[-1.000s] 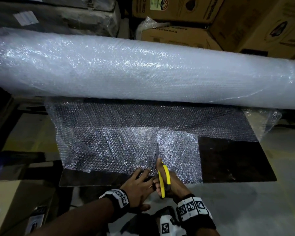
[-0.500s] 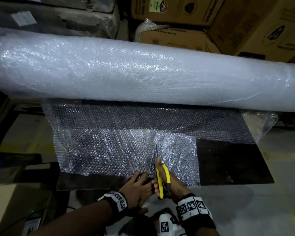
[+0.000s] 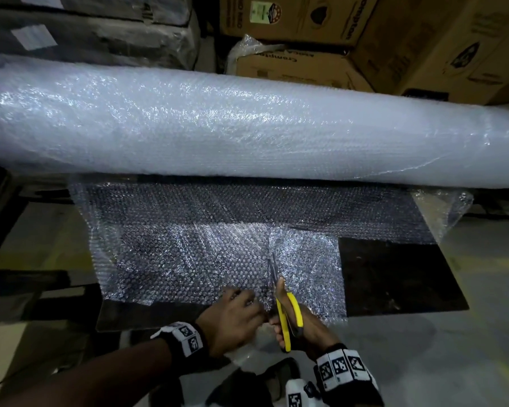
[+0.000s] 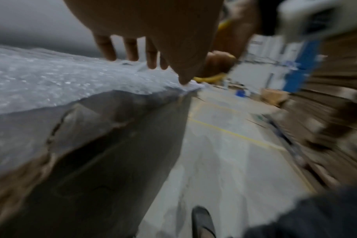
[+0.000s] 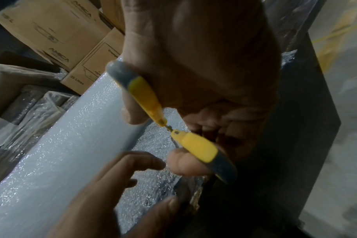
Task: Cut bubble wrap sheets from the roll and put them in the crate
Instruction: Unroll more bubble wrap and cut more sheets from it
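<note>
A thick bubble wrap roll [image 3: 247, 127] lies across the back of a dark table [image 3: 394, 277]. Its unrolled sheet [image 3: 188, 254] is spread towards me. My right hand [image 3: 279, 312] grips yellow-handled scissors [image 3: 288, 315], whose blades [image 3: 272, 268] point into the sheet from its near edge. In the right wrist view the scissors [image 5: 196, 148] show both handles spread apart in my right hand [image 5: 173, 128]. My left hand [image 3: 244, 301] rests just left of the blades, its straight fingers [image 4: 130, 53] touching the sheet [image 4: 61, 80]. No crate shows in any view.
Cardboard boxes [image 3: 300, 69] and dark wrapped bundles [image 3: 100, 39] are stacked behind the roll. Another cardboard box [image 3: 18, 362] sits low on the left. Grey concrete floor [image 3: 453, 362] with yellow lines lies to the right of the table.
The scissors and both hands have edged slightly further into the sheet. The roll has stayed in place.
</note>
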`<state>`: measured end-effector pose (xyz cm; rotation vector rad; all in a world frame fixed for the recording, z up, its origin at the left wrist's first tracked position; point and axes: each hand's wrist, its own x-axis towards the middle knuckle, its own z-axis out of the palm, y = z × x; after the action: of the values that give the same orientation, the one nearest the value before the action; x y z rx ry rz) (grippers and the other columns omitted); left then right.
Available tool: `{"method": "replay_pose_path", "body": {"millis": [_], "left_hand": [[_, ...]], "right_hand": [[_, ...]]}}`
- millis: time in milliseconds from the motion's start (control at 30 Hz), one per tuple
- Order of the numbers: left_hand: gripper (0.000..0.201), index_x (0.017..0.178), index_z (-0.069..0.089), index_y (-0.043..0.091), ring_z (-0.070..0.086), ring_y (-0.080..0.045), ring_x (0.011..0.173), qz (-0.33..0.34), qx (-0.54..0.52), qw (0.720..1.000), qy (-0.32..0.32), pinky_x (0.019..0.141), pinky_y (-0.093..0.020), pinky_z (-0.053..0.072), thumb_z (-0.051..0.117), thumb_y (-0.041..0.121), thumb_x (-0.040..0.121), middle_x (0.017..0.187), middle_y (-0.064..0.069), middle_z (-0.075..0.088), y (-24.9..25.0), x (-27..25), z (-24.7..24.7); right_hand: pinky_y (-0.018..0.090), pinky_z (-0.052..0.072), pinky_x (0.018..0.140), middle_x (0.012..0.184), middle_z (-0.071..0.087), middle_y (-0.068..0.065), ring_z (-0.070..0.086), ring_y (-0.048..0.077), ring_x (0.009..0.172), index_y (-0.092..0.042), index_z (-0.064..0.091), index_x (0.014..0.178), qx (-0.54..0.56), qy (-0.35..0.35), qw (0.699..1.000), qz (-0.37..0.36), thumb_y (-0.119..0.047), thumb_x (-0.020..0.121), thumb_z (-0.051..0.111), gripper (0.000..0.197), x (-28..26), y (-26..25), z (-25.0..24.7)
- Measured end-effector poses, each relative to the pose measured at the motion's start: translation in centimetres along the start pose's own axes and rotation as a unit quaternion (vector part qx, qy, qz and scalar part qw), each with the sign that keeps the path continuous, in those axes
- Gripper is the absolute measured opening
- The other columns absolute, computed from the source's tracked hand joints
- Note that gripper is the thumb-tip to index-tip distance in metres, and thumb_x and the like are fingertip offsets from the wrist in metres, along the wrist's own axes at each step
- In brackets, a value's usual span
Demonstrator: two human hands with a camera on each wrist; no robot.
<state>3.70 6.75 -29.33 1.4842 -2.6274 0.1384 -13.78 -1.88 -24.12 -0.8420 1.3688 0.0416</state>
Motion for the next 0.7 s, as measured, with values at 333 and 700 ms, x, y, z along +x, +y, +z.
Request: {"method": "replay_pose_path", "body": {"millis": [333, 700], "left_hand": [[0.035, 0.092, 0.062, 0.019, 0.053, -0.027, 0.092, -0.155, -0.007, 0.985, -0.077, 0.073, -0.046, 0.051, 0.049, 0.05, 0.081, 0.102, -0.005, 0.059, -1.2, 2.6, 0.7], [0.023, 0.09, 0.063, 0.02, 0.056, -0.025, 0.09, -0.144, 0.023, 0.988, -0.05, 0.071, -0.046, 0.051, 0.048, 0.035, 0.081, 0.1, -0.005, 0.058, -1.6, 2.5, 0.8]], "right_hand": [[0.027, 0.042, 0.049, 0.068, 0.054, 0.006, 0.05, 0.02, 0.051, -0.012, 0.062, 0.089, 0.075, -0.031, 0.995, -0.057, -0.067, 0.074, 0.07, 0.058, -1.5, 2.3, 0.5], [0.025, 0.039, 0.057, 0.065, 0.052, 0.006, 0.05, 0.014, 0.059, -0.007, 0.059, 0.081, -0.002, -0.059, 0.985, -0.16, -0.043, 0.054, 0.085, 0.053, -4.0, 4.0, -1.0]]}}
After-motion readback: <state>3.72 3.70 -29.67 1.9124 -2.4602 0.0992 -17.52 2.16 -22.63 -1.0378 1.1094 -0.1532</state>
